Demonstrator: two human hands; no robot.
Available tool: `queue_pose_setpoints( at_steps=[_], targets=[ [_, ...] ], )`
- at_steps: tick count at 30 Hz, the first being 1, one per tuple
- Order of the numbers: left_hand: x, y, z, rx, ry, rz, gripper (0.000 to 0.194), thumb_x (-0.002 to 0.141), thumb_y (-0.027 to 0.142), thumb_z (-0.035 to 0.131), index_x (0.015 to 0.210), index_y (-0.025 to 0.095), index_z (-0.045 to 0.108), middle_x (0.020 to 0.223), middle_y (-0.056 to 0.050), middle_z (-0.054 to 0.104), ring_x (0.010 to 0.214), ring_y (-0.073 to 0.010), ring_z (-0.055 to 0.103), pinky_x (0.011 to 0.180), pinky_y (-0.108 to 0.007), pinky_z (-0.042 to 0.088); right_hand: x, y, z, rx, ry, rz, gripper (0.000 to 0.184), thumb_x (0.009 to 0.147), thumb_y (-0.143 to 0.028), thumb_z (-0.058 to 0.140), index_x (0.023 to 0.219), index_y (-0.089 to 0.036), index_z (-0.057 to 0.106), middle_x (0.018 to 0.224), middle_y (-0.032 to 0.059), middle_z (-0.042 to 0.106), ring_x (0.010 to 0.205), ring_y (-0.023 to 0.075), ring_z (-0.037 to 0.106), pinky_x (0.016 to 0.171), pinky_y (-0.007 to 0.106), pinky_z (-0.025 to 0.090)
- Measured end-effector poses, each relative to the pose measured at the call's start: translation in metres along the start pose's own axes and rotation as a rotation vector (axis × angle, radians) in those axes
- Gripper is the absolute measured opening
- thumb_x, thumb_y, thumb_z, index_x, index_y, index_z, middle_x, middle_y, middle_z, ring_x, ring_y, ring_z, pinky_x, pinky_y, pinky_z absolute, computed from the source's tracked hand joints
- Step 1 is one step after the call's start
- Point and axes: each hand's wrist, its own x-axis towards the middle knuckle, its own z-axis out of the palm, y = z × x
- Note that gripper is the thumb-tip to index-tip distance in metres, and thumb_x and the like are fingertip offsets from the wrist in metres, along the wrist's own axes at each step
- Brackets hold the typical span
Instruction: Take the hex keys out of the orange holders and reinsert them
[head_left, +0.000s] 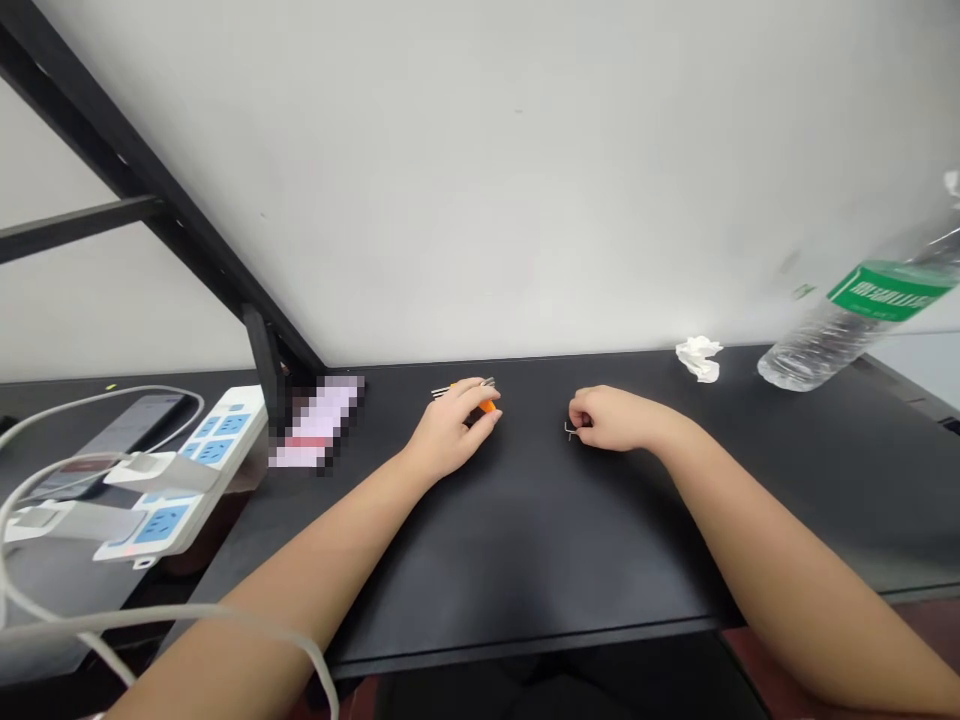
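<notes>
My left hand point(454, 432) is curled over an orange hex key holder point(487, 406) on the black desk, thumb and fingers around it. Thin metal rods point(441, 392) stick out from it past my knuckles, and most of the holder is hidden under the hand. To the right, my right hand point(604, 418) is closed in a pinch just above the desk. Small L-shaped hex keys point(569, 431) show at its fingertips; how many there are I cannot tell.
A white power strip point(232, 425) with plugs and cables lies at left, near a phone point(142, 425) and a black metal frame point(202, 270). A pale purple packet point(319, 415) is beside it. Crumpled tissue point(699, 357) and a clear bottle point(817, 345) stand at back right.
</notes>
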Motion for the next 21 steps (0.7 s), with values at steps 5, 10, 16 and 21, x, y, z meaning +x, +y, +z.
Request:
queue_pose_setpoints(
  at_steps=[5,10,16,21],
  targets=[
    [0.000,0.005,-0.003,-0.001,-0.038,-0.003,0.031,0.101,0.037,0.049,0.123,0.028,0.069,0.138,-0.007,0.061,0.116,-0.0199,0.067,0.090,-0.032,0.061,0.000,-0.012,0.004,-0.043,-0.045,0.007,0.003,0.076,-0.018,0.065,0.074,-0.020,0.065,0.088,0.0062,0.067,0.067,0.0169,0.058,0.057,0.027,0.038],
    [0.000,0.006,-0.004,0.002,-0.109,0.017,0.027,0.100,0.039,0.053,0.120,0.029,0.069,0.134,-0.007,0.060,0.100,-0.0173,0.069,0.088,-0.033,0.060,0.000,-0.025,0.009,-0.056,-0.062,-0.015,0.004,0.074,-0.016,0.067,0.074,-0.020,0.065,0.086,0.0071,0.068,0.068,0.0181,0.059,0.057,0.028,0.038],
    [0.001,0.003,-0.002,-0.085,-0.089,0.021,0.024,0.099,0.037,0.054,0.116,0.025,0.067,0.125,-0.008,0.061,0.097,-0.0166,0.067,0.084,-0.031,0.061,0.000,-0.023,0.010,0.092,-0.033,-0.108,0.006,0.078,-0.014,0.062,0.079,-0.020,0.064,0.087,0.0029,0.070,0.066,0.0142,0.059,0.058,0.025,0.040],
    [-0.001,0.004,0.001,-0.104,-0.085,0.046,0.037,0.097,0.036,0.059,0.132,0.027,0.059,0.131,-0.008,0.063,0.105,-0.0178,0.069,0.087,-0.031,0.062,0.001,-0.025,0.011,0.246,0.124,-0.233,0.008,0.081,-0.013,0.060,0.078,-0.019,0.062,0.078,-0.0002,0.067,0.064,0.0126,0.057,0.061,0.025,0.043]
  ],
)
